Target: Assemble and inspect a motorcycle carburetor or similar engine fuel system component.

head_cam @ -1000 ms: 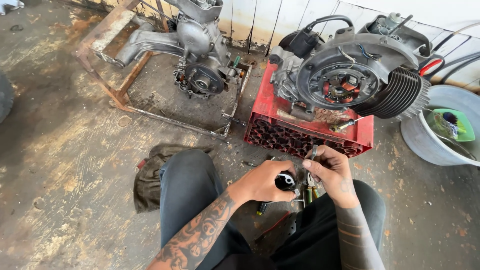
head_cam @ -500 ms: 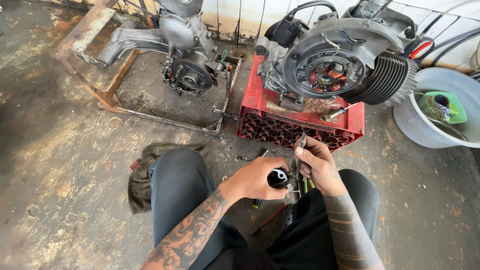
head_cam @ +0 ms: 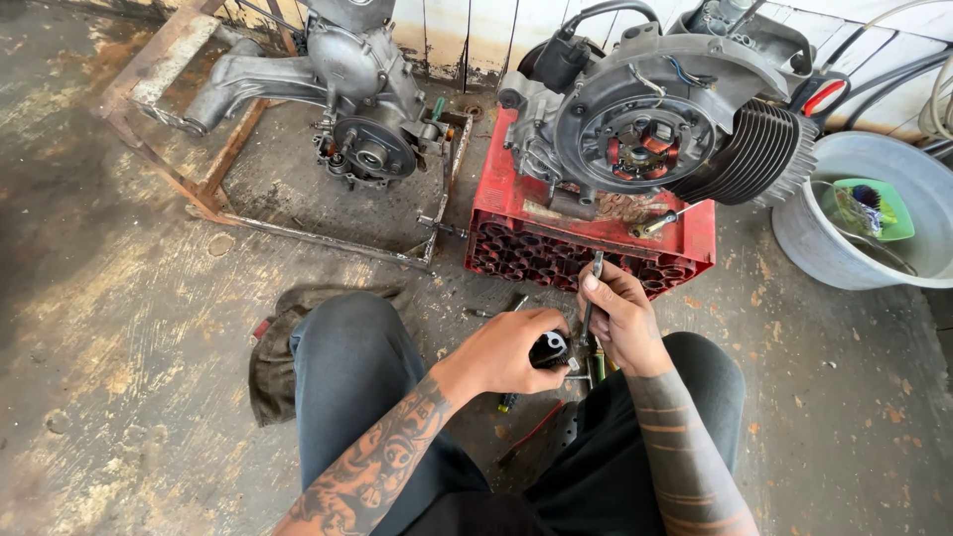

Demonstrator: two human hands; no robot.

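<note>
Small black round part (head_cam: 549, 349) in left hand (head_cam: 504, 349), shiny metal centre.

Floor (head_cam: 119, 328): bare concrete, worn and heavily stained, with dark oily patches and pale scuffed streaks. Wall (head_cam: 476, 30): pale, grimy along its base (only the lowest strip shows). Rusty metal frame (head_cam: 228, 169): lies flat on the floor at upper left. Red plastic crate (head_cam: 556, 238): stands on the floor near centre. Grey basin (head_cam: 844, 248): at right edge. Dark rag (head_cam: 273, 357): crumpled on the floor. Light: even daylight, soft shadows.
</note>
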